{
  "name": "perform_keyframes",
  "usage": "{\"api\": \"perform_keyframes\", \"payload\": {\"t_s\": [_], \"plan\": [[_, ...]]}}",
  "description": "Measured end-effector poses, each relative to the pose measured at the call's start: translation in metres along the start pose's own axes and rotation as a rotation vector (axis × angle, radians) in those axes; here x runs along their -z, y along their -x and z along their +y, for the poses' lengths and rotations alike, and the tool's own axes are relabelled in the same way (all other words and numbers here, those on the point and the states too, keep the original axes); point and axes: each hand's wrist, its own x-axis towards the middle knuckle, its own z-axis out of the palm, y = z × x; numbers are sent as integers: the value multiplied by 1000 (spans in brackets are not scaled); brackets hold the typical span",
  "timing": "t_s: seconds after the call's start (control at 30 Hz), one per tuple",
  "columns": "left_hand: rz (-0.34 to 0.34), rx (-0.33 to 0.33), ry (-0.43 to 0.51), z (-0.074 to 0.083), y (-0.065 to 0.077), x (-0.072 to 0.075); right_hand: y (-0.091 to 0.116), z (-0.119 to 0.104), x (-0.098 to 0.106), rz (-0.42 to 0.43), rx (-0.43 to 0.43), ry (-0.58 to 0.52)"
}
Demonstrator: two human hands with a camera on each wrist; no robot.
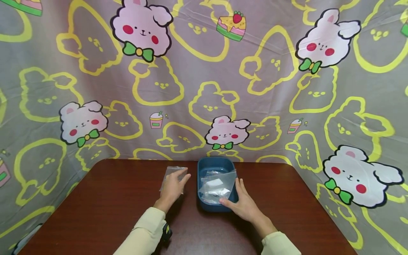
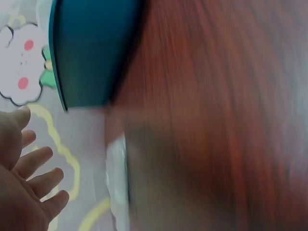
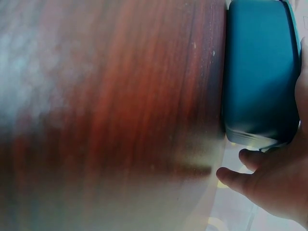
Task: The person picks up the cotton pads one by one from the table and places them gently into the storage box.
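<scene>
A deep blue plastic bin stands on the table with clear plastic zip bags in it, one sticking up past its right rim. My left hand is over another clear zip bag lying left of the bin. In the left wrist view its fingers are spread, with nothing between them. My right hand is at the bin's right side, thumb by the near right corner and the bag's edge, fingers along the outer wall. In the right wrist view two fingers extend loosely beside the bin's end.
The dark reddish-brown wooden table has rounded far corners. A cloth curtain printed with cartoon rabbits hangs close behind and on both sides. A small black device sits at the left sleeve's cuff.
</scene>
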Motion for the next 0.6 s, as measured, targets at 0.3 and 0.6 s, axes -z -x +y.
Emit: {"api": "perform_keyframes", "payload": {"t_s": [0.3,0.6], "plan": [[-114,40,-139,-36,-11,10,-1,1,0,5,-4,1],[-277,96,-173,-44,-10,9,-1,1,-2,6,2,-7]]}}
